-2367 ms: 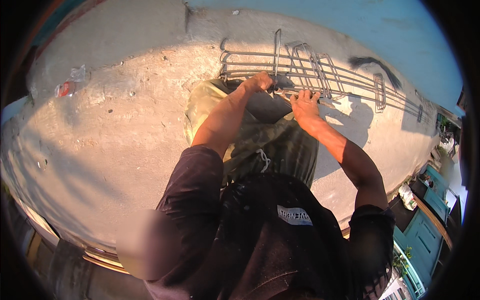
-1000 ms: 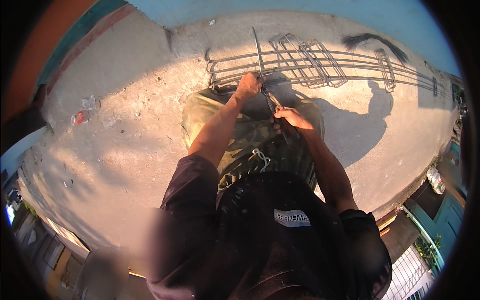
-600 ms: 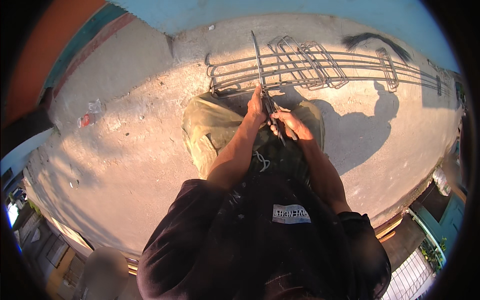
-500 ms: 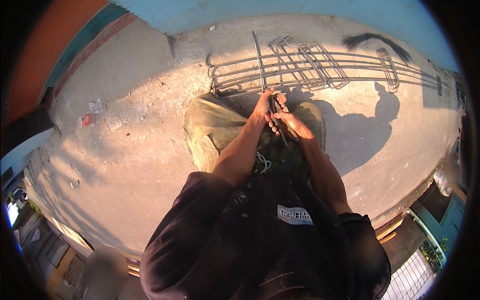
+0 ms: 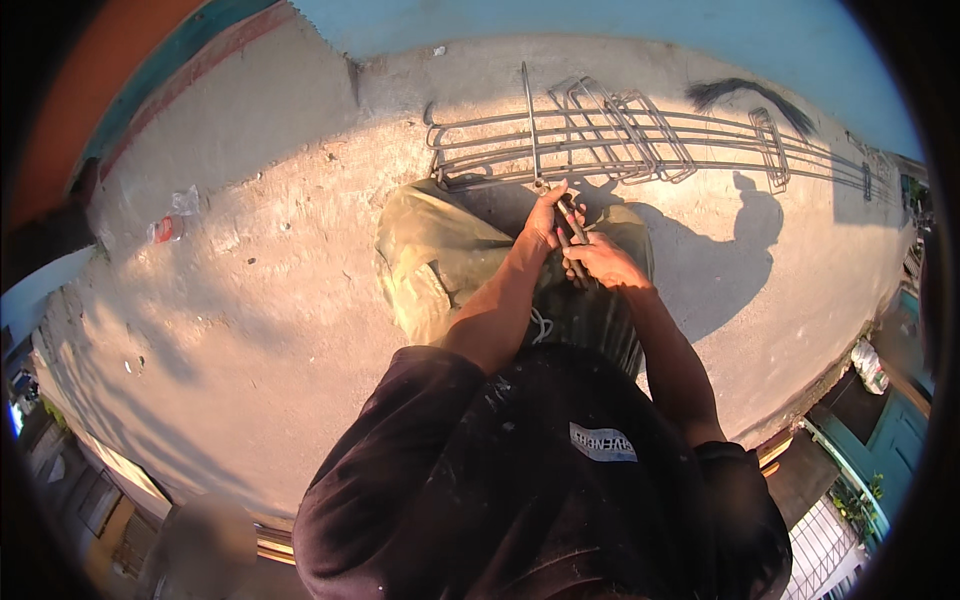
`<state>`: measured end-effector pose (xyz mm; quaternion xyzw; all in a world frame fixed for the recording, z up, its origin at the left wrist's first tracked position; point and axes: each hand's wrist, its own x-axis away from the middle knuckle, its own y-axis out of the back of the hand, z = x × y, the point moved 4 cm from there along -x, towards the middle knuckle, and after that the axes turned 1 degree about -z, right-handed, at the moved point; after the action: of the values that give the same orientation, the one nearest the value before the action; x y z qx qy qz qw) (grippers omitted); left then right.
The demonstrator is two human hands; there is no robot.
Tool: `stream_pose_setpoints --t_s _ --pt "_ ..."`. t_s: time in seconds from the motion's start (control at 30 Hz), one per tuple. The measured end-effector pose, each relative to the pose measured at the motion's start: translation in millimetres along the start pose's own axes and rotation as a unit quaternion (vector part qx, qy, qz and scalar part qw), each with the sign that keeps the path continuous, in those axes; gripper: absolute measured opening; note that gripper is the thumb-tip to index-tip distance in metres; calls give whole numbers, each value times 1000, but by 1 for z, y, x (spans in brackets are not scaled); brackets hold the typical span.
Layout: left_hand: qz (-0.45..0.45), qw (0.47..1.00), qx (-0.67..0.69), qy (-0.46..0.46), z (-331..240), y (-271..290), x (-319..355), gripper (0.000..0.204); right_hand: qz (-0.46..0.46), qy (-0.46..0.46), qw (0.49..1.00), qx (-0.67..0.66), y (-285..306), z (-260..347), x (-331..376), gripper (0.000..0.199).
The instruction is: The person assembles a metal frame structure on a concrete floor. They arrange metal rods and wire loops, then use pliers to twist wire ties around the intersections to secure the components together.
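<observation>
Pincer-like tool [image 5: 566,222] is grasped in the curled fingers [image 5: 575,270] of the left hand [image 5: 543,219] and right hand [image 5: 608,261].

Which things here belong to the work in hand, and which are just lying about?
Part of the work:
dark tool, held in left hand and right hand
metal rods
bent metal frames
perhaps the dark strands

Lying about, it seems:
red-and-clear litter
small white scrap

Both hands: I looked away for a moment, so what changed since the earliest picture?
The left hand has drawn back from the metal frame; so has the right hand. Both now hold a dark tool between them. The black strand bundle lies as before.
</observation>
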<state>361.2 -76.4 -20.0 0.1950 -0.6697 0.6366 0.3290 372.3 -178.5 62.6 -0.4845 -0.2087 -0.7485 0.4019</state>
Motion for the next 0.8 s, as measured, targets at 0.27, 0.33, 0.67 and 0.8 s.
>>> stream_pose_setpoints --t_s 0.27,0.33,0.67,0.8 --pt "-156 986 60 -6 7 11 -42 23 -283 22 712 643 -36 54 46 58" --pt "-227 972 37 -54 5 -3 -35 22 -319 56 714 620 -23 43 38 43" --pt "130 987 88 -28 14 16 -20 37 -15 24 1000 -6 -17 22 23 22" --pt "-99 994 -24 -32 13 -2 -25 30 -327 104 773 534 -16 27 34 47"
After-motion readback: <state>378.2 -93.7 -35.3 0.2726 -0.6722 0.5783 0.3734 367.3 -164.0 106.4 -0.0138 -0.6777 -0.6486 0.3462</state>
